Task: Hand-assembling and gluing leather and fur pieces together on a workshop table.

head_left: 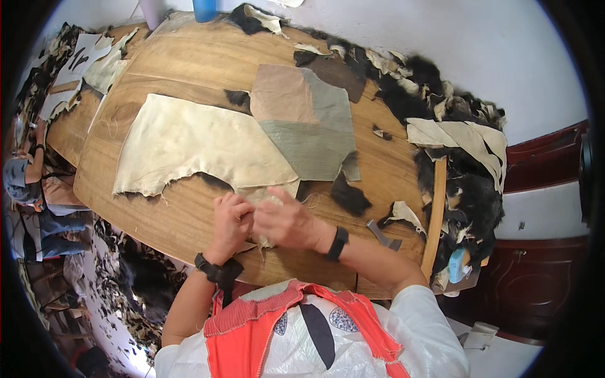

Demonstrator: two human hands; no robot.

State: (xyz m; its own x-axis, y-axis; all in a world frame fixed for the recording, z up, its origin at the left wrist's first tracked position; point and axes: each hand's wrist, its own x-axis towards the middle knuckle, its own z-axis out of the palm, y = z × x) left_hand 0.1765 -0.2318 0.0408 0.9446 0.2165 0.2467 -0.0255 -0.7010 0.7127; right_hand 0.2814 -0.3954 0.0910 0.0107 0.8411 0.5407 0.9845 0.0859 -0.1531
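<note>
A large cream hide [195,135], skin side up with dark fur showing under its ragged near edge, lies on the wooden table [183,60]. At its near right corner, a smaller pale piece of hide [267,192] reaches down between my hands. My left hand [232,222] is closed, fingers pinched on this piece. Close beside it, touching or nearly so, my right hand [285,222] is curled and slightly blurred; its fingers hide whatever they hold. Loose threads hang near both hands.
Behind the hide lie grey-green and brown paper patterns [309,148]. A grey metal tool [383,235], black fur scraps [350,195] and a wooden strip [436,211] lie to the right. Heaped fur offcuts [469,173] line the right edge. Another person [31,179] works at far left.
</note>
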